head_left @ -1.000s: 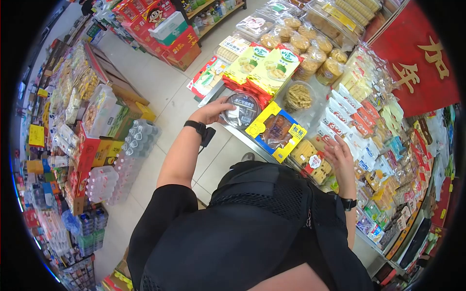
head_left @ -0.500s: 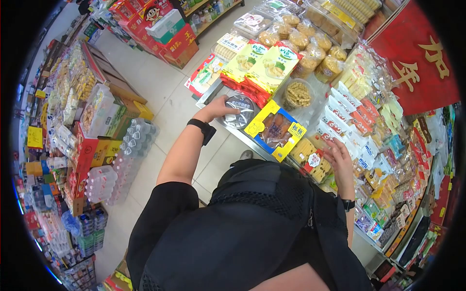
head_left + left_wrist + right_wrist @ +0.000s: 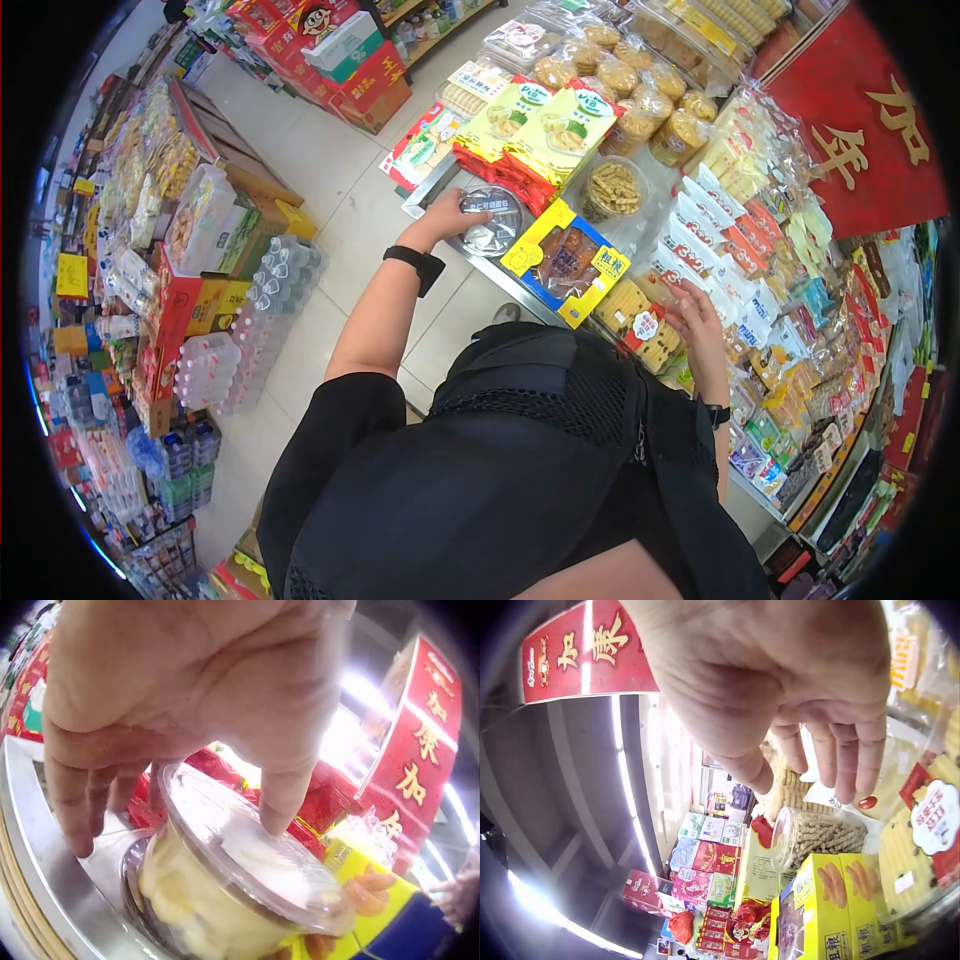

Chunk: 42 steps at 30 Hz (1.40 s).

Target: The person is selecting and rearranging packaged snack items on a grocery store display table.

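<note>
My left hand [image 3: 438, 219] reaches to a round, clear-lidded container [image 3: 492, 222] at the counter's near left corner. In the left wrist view its thumb rests on the lid of the container [image 3: 225, 877]. The other fingers of this hand [image 3: 195, 690] extend down past the container's left side, partly hidden. My right hand [image 3: 700, 325] hovers by a pack of yellow cakes [image 3: 640, 322], fingers relaxed and holding nothing. In the right wrist view, that hand [image 3: 780, 690] hangs over the goods with fingers spread. A blue-and-yellow box [image 3: 565, 262] lies between the hands.
Red-and-yellow snack bags [image 3: 560, 130] stand behind the round container, beside a tub of twisted snacks [image 3: 614, 188]. Many wrapped packs [image 3: 700, 225] fill the right side. A metal counter rim [image 3: 515, 290] runs in front. Bottled drinks [image 3: 285, 275] and boxes stand across the aisle.
My left thumb lies a little differently on the container's lid, and the hand has shifted slightly. My right hand has hardly moved. The head view has shifted a little.
</note>
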### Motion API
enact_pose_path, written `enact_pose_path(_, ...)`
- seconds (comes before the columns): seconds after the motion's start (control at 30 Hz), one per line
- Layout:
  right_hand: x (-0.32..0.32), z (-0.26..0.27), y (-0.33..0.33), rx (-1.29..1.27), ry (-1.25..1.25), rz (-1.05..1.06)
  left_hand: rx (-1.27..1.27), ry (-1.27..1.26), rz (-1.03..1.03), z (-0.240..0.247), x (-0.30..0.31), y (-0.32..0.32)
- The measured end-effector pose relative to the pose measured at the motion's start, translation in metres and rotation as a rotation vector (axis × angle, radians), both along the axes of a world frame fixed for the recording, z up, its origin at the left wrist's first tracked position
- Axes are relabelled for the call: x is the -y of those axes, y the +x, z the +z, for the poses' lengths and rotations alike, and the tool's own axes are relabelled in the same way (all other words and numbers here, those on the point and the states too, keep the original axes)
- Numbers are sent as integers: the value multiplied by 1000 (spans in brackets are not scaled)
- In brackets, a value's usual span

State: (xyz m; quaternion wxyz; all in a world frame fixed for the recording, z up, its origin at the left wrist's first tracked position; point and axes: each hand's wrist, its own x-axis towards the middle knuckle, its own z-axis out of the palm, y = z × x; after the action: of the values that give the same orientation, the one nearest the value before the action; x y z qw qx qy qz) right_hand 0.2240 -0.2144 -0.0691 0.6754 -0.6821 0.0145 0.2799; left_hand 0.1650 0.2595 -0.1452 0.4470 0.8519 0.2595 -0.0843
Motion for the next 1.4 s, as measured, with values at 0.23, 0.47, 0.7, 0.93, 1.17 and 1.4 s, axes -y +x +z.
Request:
enact_pose_path(0.23,2,-7,2,-11,-9,22,63,-100,10,-4,1,-8)
enact_pose_path(0.47,7,-13,4,-34,4,23,40,-81,92,-29,-10,-11)
enact_pose_path(0.7,14,-13,4,-27,-18,19,76,-87,320,-34,-18,-18)
enact_pose_path(0.93,16,-13,3,-34,-17,16,42,-68,287,-34,-27,-17)
enact_pose_path(1.17,15,-16,4,-25,-29,26,143,-47,336,-36,-21,-20)
enact_pose_path(1.4,14,-13,0,-25,-22,21,197,-96,462,-60,-36,-16)
